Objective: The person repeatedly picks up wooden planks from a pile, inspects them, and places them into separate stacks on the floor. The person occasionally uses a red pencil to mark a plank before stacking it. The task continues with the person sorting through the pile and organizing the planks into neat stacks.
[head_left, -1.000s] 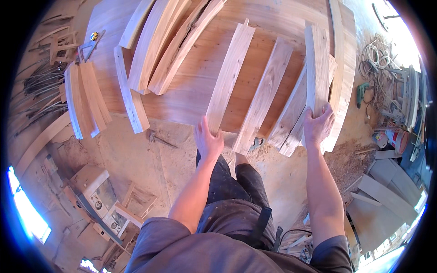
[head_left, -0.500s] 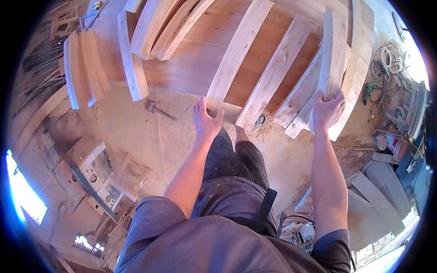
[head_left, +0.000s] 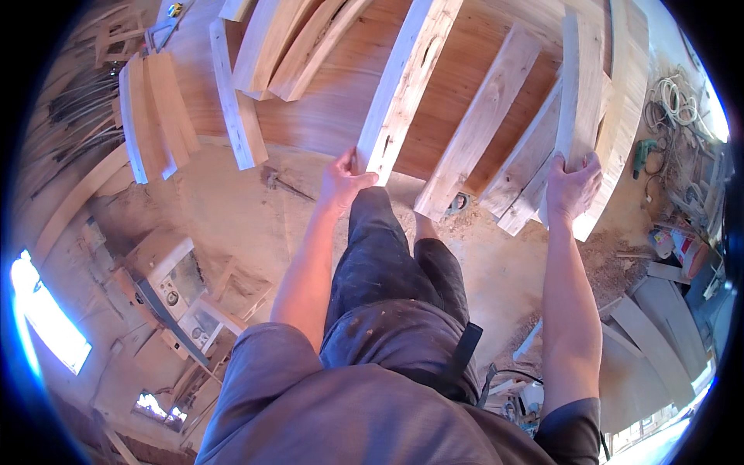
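Head camera, looking down past the wearer's dark shirt and trousers: a broad wooden counter fills the top of the view, with pale lengths of timber lying across it, mostly pointing toward the wearer.

The left hand is closed around the near end of a long cracked beam, thumb on its right side and fingers on its left. That end juts past the counter's near edge, above the wearer's leg; the beam slants away, up and to the right.

The right hand grips the near end of a pale beam near the counter's right side, thumb on the left, fingers over the right edge.

Between these two lies a grey-brown plank, well apart from the left beam. Just left of the right hand's beam is a pair of planks, side by side, their ends overhanging.

On the counter's left part are several more timbers, and at far left a group of short boards with a yellow tape measure beyond. A green power tool lies off to the right, near a coiled pale cable.
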{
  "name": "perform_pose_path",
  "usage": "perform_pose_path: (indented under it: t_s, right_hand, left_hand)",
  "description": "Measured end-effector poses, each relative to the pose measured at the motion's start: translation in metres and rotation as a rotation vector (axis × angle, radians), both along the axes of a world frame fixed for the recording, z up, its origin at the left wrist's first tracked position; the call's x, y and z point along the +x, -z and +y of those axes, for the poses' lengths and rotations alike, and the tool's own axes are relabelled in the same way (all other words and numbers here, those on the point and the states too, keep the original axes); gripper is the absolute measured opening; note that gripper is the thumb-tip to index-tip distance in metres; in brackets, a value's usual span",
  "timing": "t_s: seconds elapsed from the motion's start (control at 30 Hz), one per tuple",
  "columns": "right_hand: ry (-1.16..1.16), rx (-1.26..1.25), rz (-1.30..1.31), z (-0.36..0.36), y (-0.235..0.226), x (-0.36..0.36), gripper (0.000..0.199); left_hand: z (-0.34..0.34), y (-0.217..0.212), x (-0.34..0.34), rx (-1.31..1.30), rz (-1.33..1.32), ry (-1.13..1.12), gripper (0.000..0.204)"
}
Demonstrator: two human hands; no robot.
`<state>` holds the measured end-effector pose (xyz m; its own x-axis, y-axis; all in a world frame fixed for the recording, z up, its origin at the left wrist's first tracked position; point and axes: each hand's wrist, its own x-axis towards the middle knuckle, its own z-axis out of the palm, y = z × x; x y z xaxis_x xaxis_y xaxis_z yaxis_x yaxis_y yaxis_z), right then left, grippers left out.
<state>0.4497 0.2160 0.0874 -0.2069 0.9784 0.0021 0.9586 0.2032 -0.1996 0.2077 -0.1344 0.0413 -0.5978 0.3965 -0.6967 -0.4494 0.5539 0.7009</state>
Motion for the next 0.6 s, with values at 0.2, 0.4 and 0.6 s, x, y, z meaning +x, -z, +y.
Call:
perform_pose_path:
  t_s: [0.2,0.4,0.6]
  right_hand:
    - [0.010,-0.004,0.006,0.000,0.002,0.002,0.070]
    - [0.000,-0.003,-0.003,-0.001,-0.003,0.001,0.069]
    - [-0.023,0.010,0.034,-0.002,0.000,-0.001,0.066]
  left_hand:
    - [-0.018,0.002,-0.014,-0.215,-0.015,0.266,0.059]
    - [0.005,-0.012,-0.026,-0.302,0.426,0.311,0.038]
    - [0.101,-0.007,-0.077,-0.208,0.438,0.239,0.046]
